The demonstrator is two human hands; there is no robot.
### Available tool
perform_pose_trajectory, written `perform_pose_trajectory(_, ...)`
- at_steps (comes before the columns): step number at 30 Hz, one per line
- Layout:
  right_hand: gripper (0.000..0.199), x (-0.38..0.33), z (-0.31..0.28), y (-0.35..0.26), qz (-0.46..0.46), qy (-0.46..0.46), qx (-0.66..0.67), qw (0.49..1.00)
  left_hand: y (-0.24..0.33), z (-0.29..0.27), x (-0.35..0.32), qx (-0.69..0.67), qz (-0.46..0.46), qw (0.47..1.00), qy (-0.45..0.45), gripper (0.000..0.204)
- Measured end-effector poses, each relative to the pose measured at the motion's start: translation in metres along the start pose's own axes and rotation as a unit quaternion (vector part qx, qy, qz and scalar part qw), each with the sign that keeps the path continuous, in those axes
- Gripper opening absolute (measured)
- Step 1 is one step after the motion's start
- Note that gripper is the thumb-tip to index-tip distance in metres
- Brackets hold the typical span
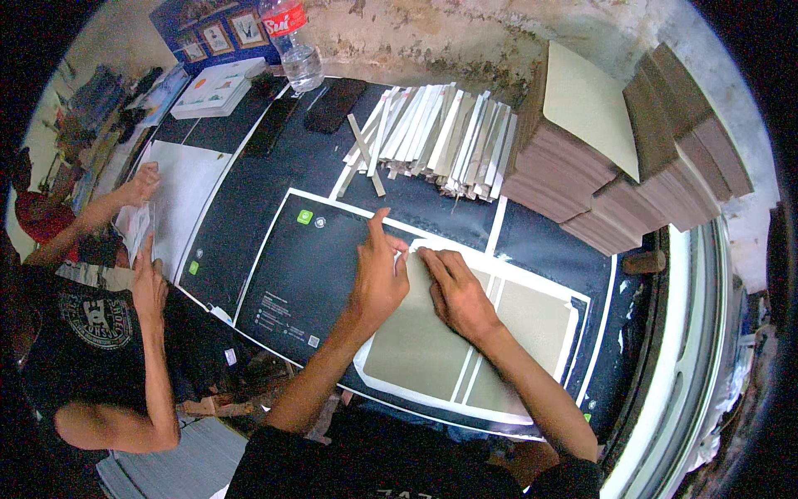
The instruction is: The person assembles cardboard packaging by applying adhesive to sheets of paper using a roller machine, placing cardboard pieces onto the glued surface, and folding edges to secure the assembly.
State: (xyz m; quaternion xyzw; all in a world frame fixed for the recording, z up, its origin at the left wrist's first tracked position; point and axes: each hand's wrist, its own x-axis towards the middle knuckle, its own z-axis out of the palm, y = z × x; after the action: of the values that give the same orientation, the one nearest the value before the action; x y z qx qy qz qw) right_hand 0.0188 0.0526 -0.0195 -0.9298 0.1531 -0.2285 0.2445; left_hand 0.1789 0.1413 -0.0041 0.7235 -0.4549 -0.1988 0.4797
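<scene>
A book cover in the making lies before me: two grey boards (416, 349) and a narrow spine strip (470, 366) on a white sheet (399, 389) whose edges show around them. At its far left corner both hands meet. My left hand (382, 279) has its fingers curled at the sheet's corner, one finger sticking up. My right hand (457, 295) bends its fingers down onto the folded paper edge at that same corner. The fingertips partly hide the corner. Under the cover is a large black printed sheet (291, 274) with white borders.
Behind the cover lies a pile of narrow board strips (449, 137). Tall stacks of grey board (565, 166) stand at the right. At the back are a water bottle (301, 62), a dark phone (336, 106) and white books (218, 87). A co-worker's hands (148, 279) handle paper at the left.
</scene>
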Motion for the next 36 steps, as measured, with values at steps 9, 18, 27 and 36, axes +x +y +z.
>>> perform_pose_trajectory(9, 0.086, 0.000, 0.000, -0.007, 0.095, -0.016, 0.097, 0.991, 0.009, 0.026, -0.045, 0.301, 0.121, 0.946, -0.020, 0.086)
perform_pose_trajectory(18, 0.083, 0.012, -0.006, -0.006, 0.012, -0.099, -0.019, 0.995, 0.010, -0.006, -0.071, 0.125, 0.001, 0.989, -0.082, 0.086)
perform_pose_trajectory(27, 0.085, 0.009, 0.002, -0.002, -0.015, -0.087, -0.083, 0.993, -0.001, -0.034, -0.026, 0.140, 0.106, 0.983, -0.049, 0.104)
perform_pose_trajectory(36, 0.067, 0.003, 0.002, -0.003, 0.048, 0.016, -0.033, 0.998, -0.013, -0.027, -0.024, 0.304, 0.151, 0.928, -0.156, 0.089)
